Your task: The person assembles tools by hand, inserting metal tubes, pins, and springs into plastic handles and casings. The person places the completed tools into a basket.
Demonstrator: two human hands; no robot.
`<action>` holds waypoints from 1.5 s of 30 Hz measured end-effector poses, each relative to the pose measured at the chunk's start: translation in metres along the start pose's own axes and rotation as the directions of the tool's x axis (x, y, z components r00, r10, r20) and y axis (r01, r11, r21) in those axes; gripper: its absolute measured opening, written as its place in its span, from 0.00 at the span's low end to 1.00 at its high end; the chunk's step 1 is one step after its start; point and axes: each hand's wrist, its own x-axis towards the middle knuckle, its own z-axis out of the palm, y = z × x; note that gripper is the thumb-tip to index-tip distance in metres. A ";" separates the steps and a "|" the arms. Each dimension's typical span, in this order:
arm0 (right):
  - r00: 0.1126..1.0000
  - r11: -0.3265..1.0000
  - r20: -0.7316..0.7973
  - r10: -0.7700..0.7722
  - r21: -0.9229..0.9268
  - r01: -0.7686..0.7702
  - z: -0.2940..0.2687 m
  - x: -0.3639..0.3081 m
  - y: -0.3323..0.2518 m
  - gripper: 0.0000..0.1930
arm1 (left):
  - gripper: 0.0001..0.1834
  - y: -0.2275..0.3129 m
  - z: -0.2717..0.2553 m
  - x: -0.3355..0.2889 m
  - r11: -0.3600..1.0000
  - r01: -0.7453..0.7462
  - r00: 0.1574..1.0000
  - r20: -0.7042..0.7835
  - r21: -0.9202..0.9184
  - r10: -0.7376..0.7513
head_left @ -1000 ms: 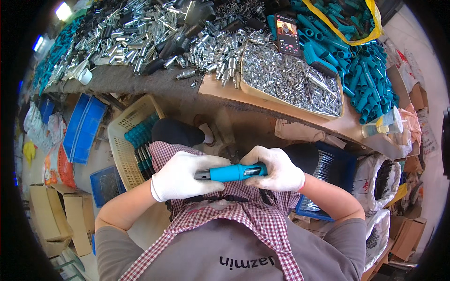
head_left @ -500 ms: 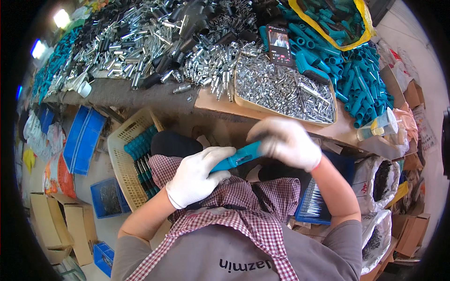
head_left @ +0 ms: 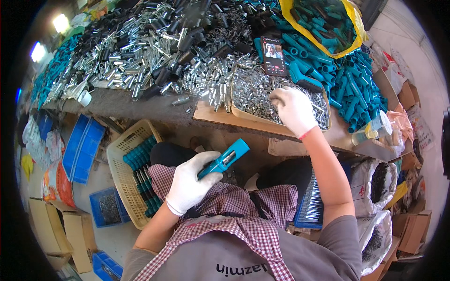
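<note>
My left hand (head_left: 191,183), in a white glove, is wrapped round a teal plastic tool handle (head_left: 234,151). The handle is tilted up to the right, with a slot in its side showing metal inside. My right hand (head_left: 295,110), also gloved, is over a shallow tray (head_left: 257,118) of small metal parts (head_left: 255,89) on the bench. Its fingertips are drawn together in a pinch; whatever they hold is too small to make out.
Piles of metal and black parts (head_left: 154,51) cover the bench. A phone (head_left: 273,56) and teal handles (head_left: 354,93) lie beside the tray. A cream crate (head_left: 123,175) stands left of my lap; a blue bin (head_left: 309,206) of metal rods sits right.
My right hand has left the teal handle and moved up to the tray of small parts. My left hand still holds the handle, now tilted more steeply.
</note>
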 end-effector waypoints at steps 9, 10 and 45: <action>0.892 0.258 0.331 0.307 0.874 -0.413 0.002 -0.061 -0.108 0.07 | 0.38 -0.003 0.003 0.008 0.647 0.207 0.967 0.052 -0.734 -0.251; 0.920 0.386 0.265 0.288 0.847 -0.365 0.008 -0.062 -0.114 0.06 | 0.38 -0.005 0.004 0.008 0.635 0.206 0.964 0.042 -0.745 -0.262; 0.977 0.969 0.051 -0.208 -0.125 0.213 0.131 0.213 -0.165 0.13 | 0.21 -0.093 -0.088 -0.052 0.128 -0.226 0.817 -0.260 -0.966 -0.515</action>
